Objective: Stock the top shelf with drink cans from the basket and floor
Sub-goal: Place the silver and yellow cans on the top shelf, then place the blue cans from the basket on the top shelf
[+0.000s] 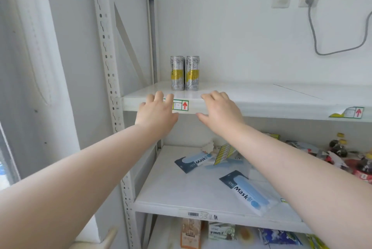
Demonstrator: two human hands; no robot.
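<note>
The pair of slim silver-and-yellow metal drink cans (177,73) stands upright, touching side by side, at the back-left of the white metal top shelf (261,95). Both hands are at the shelf's front lip and hold nothing. The left hand (157,111) has its fingers (159,95) loosely spread over the edge, with the cans at about one o'clock from it. The right hand (219,109) has its fingers (215,94) relaxed and slightly apart, with the cans at eleven o'clock.

These two cans look placed, so the step in hand is probably fetching more; neither basket nor floor is in view. The hands should draw straight back toward six o'clock, clear of the cans. New cans would go best upright at three o'clock of the pair, where the shelf runs bare.

The left hand partly covers a green-bordered price label with a red arrow (181,105). On the lower shelf at six o'clock lie blue-and-white mask packets (247,194), and dark yellow-capped bottles (340,146) crowd the four o'clock side. A grey cable (314,33) hangs from a wall plug at one o'clock, well above the shelf. The perforated white upright post (106,67) at nine o'clock hems in the left arm.
</note>
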